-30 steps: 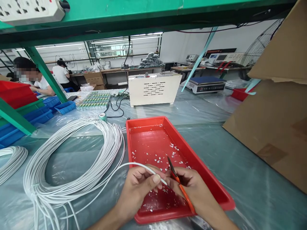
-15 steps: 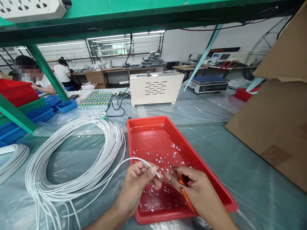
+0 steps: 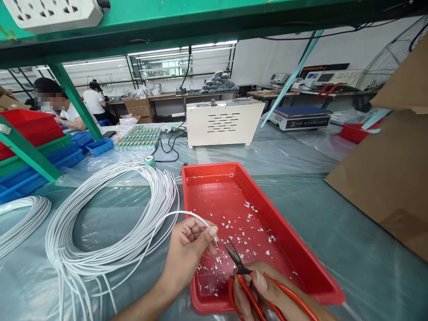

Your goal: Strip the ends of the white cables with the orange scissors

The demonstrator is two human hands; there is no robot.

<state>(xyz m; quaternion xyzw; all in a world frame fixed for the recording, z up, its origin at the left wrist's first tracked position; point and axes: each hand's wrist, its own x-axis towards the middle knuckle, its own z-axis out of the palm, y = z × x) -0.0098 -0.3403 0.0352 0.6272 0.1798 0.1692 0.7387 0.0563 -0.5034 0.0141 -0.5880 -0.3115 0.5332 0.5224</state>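
Clear plastic sheeting (image 3: pixel 294 160) is spread over the workbench, which is overhung by a green shelf (image 3: pixel 200 18) with a white power strip (image 3: pixel 53 13) at its left end. Farther back, a pale metal box (image 3: pixel 197 122) with slots in its front is seen, with a scale (image 3: pixel 301 118) to its right and rows of small green boards (image 3: pixel 138 137) to its left. Two co-workers in white tops are seen at the far left, the nearer one (image 3: pixel 72 113) partly hidden by a green post (image 3: pixel 73 100). At the right edge, the view is filled by brown cardboard (image 3: pixel 384 187).

One white cable (image 3: pixel 187 212) is held near its end by the left hand (image 3: pixel 187 245), pinched between thumb and fingers above the left side of a red tray (image 3: pixel 286 232). By the right hand (image 3: pixel 267 287), red-handled cutters (image 3: pixel 241 267) are gripped over the tray's near part; their jaws are parted, close to the cable's tip but apart from it. Small shiny scraps (image 3: pixel 271 239) are scattered across the tray floor. Just left of the tray, a large coil (image 3: pixel 162 196) of white cable is laid, with a roll of tape (image 3: pixel 150 161) at its far edge. A second coil (image 3: pixel 36 214) is cut off by the left edge.
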